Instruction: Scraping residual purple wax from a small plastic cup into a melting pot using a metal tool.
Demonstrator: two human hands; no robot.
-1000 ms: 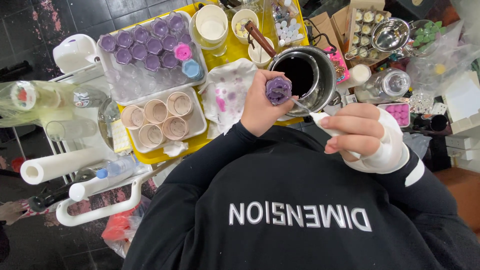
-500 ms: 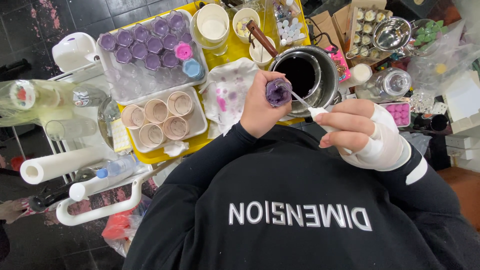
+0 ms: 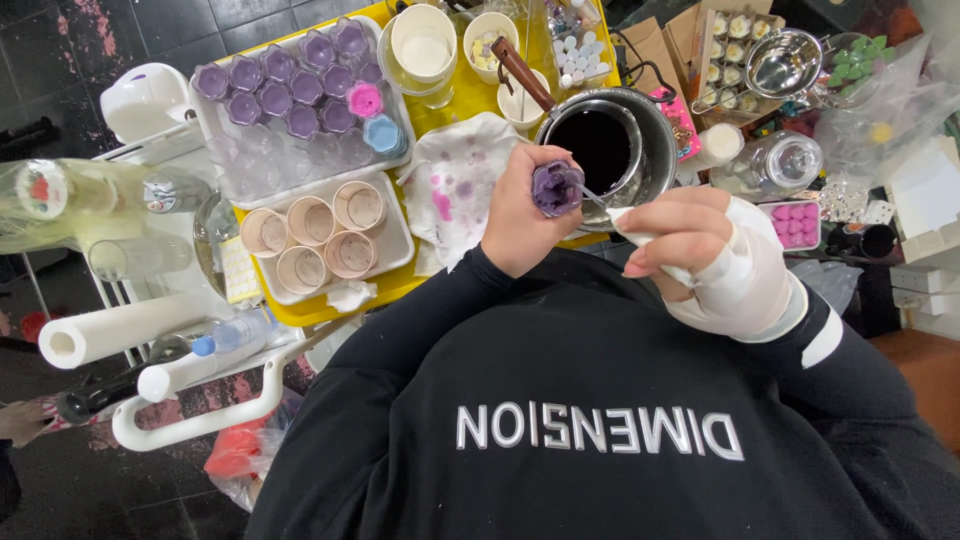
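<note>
While your left hand [image 3: 520,215] wraps around a small purple cup [image 3: 556,188], holding it upright just above the metal pot [image 3: 655,135] of dark liquid, your right hand [image 3: 690,245], wrapped in white bandage across the back, pinches a folded white tissue [image 3: 628,225] and a thin stick [image 3: 592,196] whose tip reaches the cup's rim. Neither hand is spread; both are closed on what they carry.

That cup looks light and thin-walled, probably soft enough to dent if you squeeze, and its filling may mark or spill if tilted, so grip it low around the side wall, as you do now, and keep the mouth level. The stick seems stiff but slender; hold it near the tissue end for control.

On the yellow tabletop [image 3: 465,95] to your left sits a clear tray [image 3: 225,135] with more purple cups, one pink and one blue, and nearer you a white tray [image 3: 395,240] of empty tan cups. A stained cloth [image 3: 455,185] lies just beside your left wrist.
</note>
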